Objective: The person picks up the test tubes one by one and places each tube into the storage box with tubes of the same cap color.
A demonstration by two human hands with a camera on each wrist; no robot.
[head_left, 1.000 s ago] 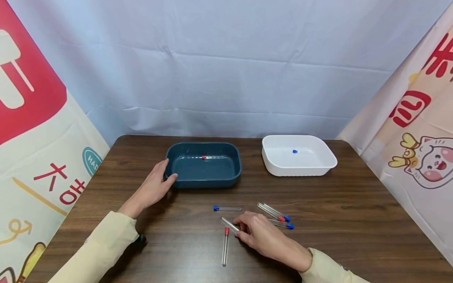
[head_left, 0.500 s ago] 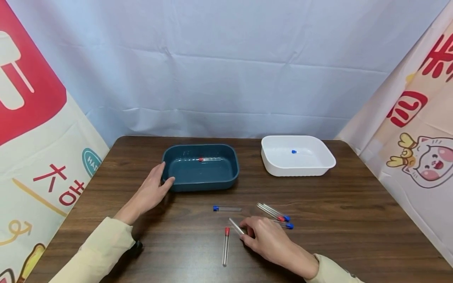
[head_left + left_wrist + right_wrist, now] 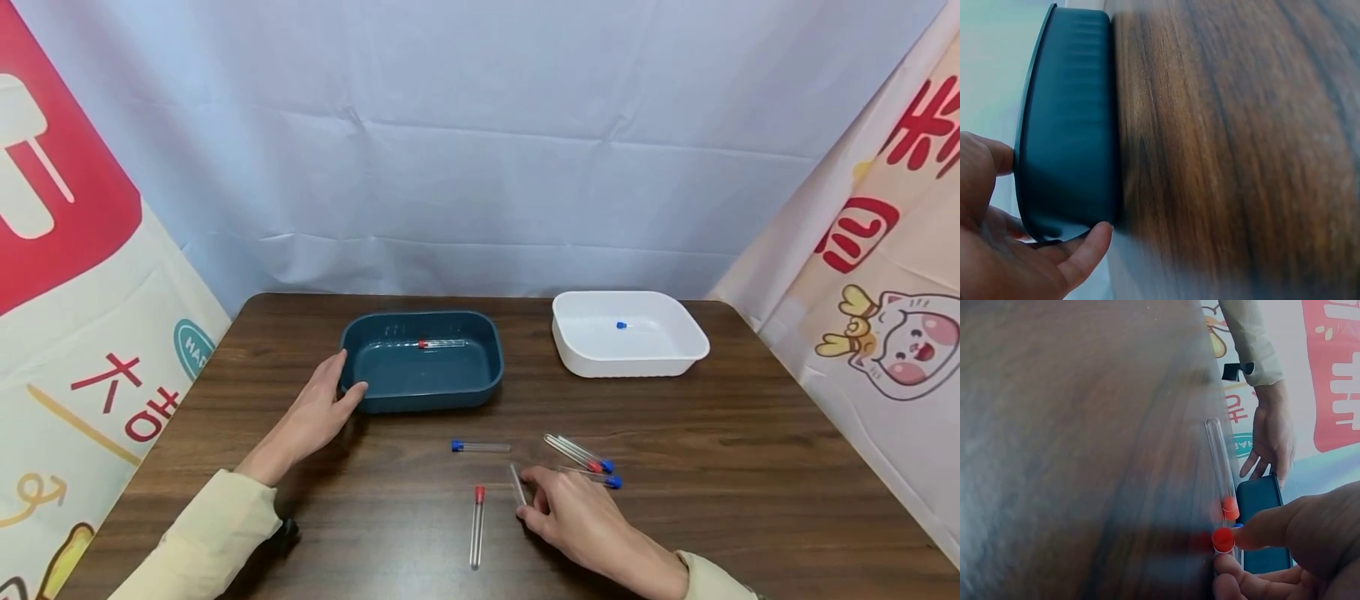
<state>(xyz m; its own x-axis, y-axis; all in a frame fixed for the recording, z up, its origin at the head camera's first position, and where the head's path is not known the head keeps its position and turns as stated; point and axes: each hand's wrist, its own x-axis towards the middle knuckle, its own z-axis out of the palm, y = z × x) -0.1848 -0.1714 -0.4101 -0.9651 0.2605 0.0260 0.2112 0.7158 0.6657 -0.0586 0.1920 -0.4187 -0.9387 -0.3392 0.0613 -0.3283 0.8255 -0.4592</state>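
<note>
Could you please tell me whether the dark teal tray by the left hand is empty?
It is not empty: the head view shows a red-capped tube lying on its side inside the dark teal tray.

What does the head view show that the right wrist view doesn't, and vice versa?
Head only: the white tray with a blue-capped tube inside, and the red-capped tube in the tray, lying in the dark teal tray.

Right wrist only: the red cap of the held test tube; in the head view the right hand hides that end.

Both: right hand pinching the tube, left hand at the dark teal tray, and a loose red-capped tube on the table.
</note>
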